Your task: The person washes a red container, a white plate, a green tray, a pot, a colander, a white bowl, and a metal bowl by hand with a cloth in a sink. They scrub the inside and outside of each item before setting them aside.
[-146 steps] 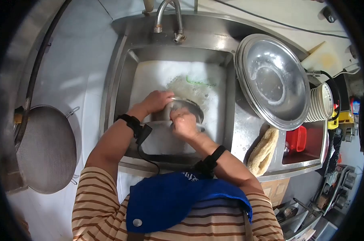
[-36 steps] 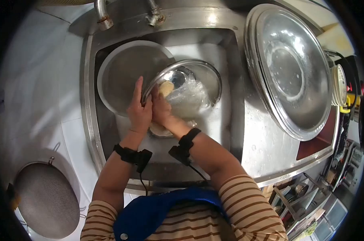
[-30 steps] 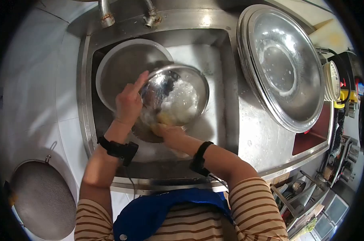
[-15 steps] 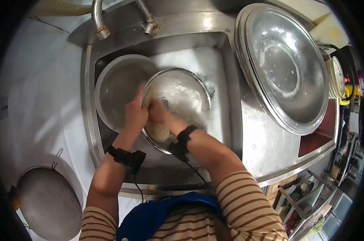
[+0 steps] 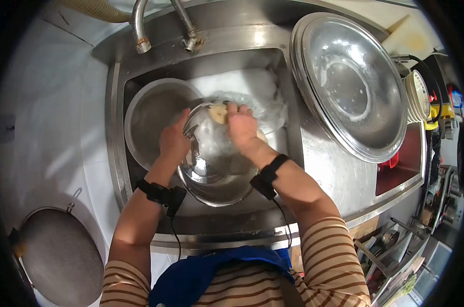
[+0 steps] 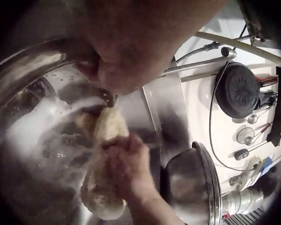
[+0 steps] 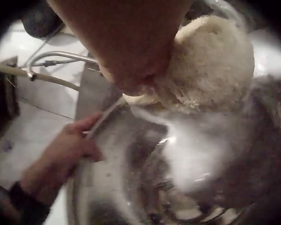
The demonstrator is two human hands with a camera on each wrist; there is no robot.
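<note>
In the sink (image 5: 273, 220), a shiny metal bowl (image 5: 216, 194) tilts over suds. My left hand (image 5: 173, 140) grips its left rim, thumb side up; the right wrist view also shows this left hand (image 7: 61, 154) at the rim. A pale, fibrous loofah (image 5: 218, 113) is in my right hand (image 5: 241, 128), pressed at the bowl's far rim. In the right wrist view the loofah (image 7: 215, 61) bulges out beside the palm, above white foam (image 7: 192, 154) in the bowl. Part of the loofah is hidden beneath the hand.
A wide grey round vessel (image 5: 131, 120) sits in the sink's left part, behind my left hand. Large nested metal basins (image 5: 344, 87) lean on the right-hand counter, with stacked bowls (image 5: 416, 97) beyond. Taps (image 5: 142, 30) overhang the back edge. A round mesh strainer (image 5: 63, 256) stands at lower left.
The loofah, on the counter in the oldest frame, is now in my right hand. That hand has swept from the bowl's left side to its far rim. The grey vessel appeared after the oldest frame.
</note>
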